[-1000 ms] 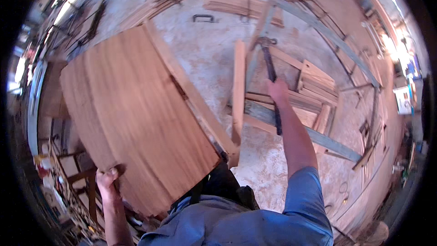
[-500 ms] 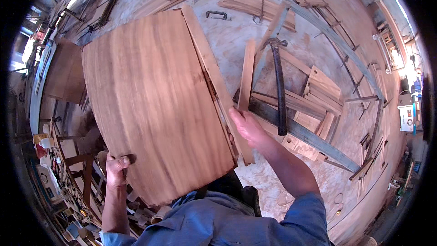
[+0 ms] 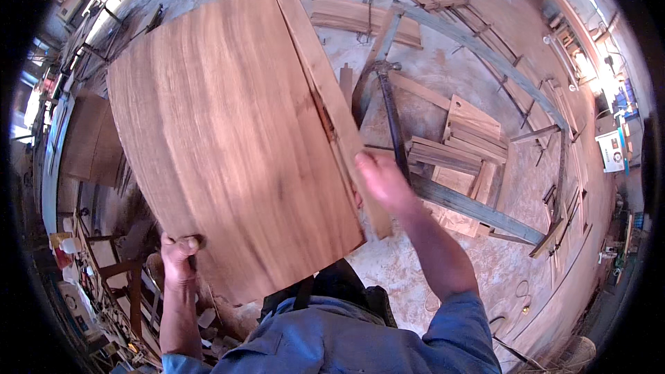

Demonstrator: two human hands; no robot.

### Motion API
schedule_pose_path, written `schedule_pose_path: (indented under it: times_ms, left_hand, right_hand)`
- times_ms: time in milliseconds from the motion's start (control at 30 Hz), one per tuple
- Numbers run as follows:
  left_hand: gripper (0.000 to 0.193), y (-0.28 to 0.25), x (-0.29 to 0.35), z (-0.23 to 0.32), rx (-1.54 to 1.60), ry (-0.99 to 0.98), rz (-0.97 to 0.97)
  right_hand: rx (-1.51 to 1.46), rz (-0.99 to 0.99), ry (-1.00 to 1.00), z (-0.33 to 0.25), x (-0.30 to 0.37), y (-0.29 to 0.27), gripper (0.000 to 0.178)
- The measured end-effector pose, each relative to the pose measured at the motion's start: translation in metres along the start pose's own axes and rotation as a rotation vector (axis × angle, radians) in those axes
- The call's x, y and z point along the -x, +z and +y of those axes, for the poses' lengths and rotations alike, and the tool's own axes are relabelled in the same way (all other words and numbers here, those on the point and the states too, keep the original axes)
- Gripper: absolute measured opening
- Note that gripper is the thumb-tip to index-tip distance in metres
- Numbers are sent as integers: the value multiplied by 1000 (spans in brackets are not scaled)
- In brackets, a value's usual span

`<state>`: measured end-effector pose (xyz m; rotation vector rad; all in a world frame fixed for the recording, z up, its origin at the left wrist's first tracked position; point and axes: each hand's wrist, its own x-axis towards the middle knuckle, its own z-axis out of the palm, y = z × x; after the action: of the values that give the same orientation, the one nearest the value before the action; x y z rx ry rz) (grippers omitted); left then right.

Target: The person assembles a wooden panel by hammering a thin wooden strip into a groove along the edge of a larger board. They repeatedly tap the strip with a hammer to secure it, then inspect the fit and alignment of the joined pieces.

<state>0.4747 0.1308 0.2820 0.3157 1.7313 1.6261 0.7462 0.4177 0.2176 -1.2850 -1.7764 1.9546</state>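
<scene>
From the head view, the smooth, grain-streaked wooden panel [image 3: 228, 138] stood tilted, long axis running away from the person; the left hand [image 3: 179, 256] clamped its near corner; the right hand [image 3: 381, 180] gripped the framed right edge, above the concrete floor [image 3: 429, 284].

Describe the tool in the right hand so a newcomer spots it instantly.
Start at the big wooden panel held up in front. Right of its edge, the right hand grips a hammer. Unlike the pale planks around, it is dark, slim and metal-headed.
</scene>
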Motion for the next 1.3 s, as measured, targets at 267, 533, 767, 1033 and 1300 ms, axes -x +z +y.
schedule_pose_path:
  times_ms: [267,533,767,1033,1300]
  left_hand:
    - [48,16,-2,10,-69,-16,-116]
    - [41,35,-5,23,-61,128,-22]
    - [56,16,-11,32,-183,17,60]
    - [69,20,-6,20,4,40,-28]
    - [68,-24,-18,6,-13,119,-83]
  right_hand:
    - [-287,-130,-70,10,1,-35,39]
    - [-161,259,-213,21,-2,-3,42]
    - [-200,43,-10,-2,18,-58,41]
    - [-396,197,25,22,22,-60,42]
    - [-381,573,43,60,51,-151,44]
